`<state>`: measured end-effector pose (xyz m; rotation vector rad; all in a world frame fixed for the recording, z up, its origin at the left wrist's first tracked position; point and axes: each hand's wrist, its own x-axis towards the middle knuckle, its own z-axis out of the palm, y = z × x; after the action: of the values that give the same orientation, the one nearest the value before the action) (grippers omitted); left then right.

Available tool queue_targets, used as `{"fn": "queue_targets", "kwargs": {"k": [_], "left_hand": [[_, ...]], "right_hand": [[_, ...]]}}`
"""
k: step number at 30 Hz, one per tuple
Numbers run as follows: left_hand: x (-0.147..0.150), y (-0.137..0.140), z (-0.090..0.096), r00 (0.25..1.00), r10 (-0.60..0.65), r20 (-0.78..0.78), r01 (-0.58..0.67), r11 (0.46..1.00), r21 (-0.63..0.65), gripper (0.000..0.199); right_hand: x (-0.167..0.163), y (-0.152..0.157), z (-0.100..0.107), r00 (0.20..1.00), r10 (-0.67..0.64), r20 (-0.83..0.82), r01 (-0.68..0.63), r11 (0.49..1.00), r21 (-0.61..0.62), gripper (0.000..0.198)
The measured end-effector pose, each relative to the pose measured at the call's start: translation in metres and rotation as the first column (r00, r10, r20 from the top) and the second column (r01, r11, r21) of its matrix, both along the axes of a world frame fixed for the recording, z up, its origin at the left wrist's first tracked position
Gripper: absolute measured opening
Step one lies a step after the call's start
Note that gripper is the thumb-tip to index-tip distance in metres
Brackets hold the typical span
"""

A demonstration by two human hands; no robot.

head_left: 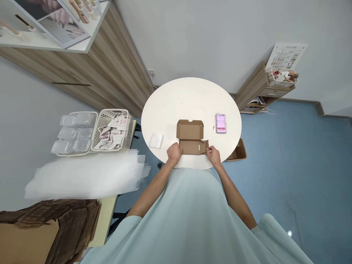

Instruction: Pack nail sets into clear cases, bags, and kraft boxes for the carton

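A brown cardboard box [190, 131], its lid spread back flat, lies near the front edge of the white oval table [165, 106]. My left hand [174, 153] is closed around the box's near left corner. At the near right corner, my right hand [213, 155] pinches a side flap between thumb and fingers. To the left of the box rests a folded clear plastic bag [156, 140]. On the right lies a small pink and purple pack [220, 123], its surface blurred.
On a side table at left stand a white basket of printed cards [112, 130], a basket of clear plastic cases [74, 132], a stack of translucent sheets [85, 176] and flattened cardboard [74, 231]. An open carton [238, 151] sits on the floor at right, near a wooden cabinet [255, 88].
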<state>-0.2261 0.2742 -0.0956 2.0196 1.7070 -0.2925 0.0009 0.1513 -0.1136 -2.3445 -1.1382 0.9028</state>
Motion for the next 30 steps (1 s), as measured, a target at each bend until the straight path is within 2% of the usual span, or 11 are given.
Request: {"fn": "queue_targets", "kwargs": {"k": [7, 12, 14, 20, 24, 27, 30], "left_hand": [[0.0, 0.002, 0.004, 0.999, 0.034, 0.021, -0.034, 0.999, -0.006, 0.02], [0.004, 0.0, 0.008, 0.999, 0.035, 0.023, -0.035, 0.999, -0.015, 0.02], [0.007, -0.001, 0.01, 0.999, 0.035, 0.021, -0.035, 0.999, -0.02, 0.021], [0.011, -0.004, 0.014, 1.0, 0.011, 0.014, -0.01, 1.0, -0.012, 0.024], [0.011, -0.004, 0.015, 1.0, 0.011, 0.015, -0.011, 1.0, -0.014, 0.024], [0.01, -0.005, 0.013, 1.0, 0.012, 0.02, -0.012, 1.0, -0.011, 0.023], [0.01, -0.005, 0.009, 1.0, 0.013, 0.025, -0.013, 1.0, -0.009, 0.022]], "right_hand": [[-0.008, 0.007, 0.014, 1.0, -0.001, -0.016, 0.001, 0.999, 0.042, 0.024], [-0.013, 0.012, 0.012, 0.963, -0.151, -0.223, 0.166, 0.985, 0.049, 0.024], [-0.017, 0.013, 0.012, 0.952, -0.167, -0.258, 0.185, 0.982, 0.048, 0.026], [-0.029, 0.016, 0.017, 0.997, 0.022, -0.073, -0.017, 0.997, 0.07, 0.038], [-0.029, 0.024, 0.015, 1.0, 0.024, -0.002, -0.024, 0.999, 0.047, 0.026], [-0.025, 0.03, 0.013, 0.999, 0.012, 0.043, -0.011, 1.0, -0.027, 0.019], [-0.025, 0.036, 0.015, 0.992, 0.063, 0.112, -0.047, 0.99, -0.135, 0.02]]}}
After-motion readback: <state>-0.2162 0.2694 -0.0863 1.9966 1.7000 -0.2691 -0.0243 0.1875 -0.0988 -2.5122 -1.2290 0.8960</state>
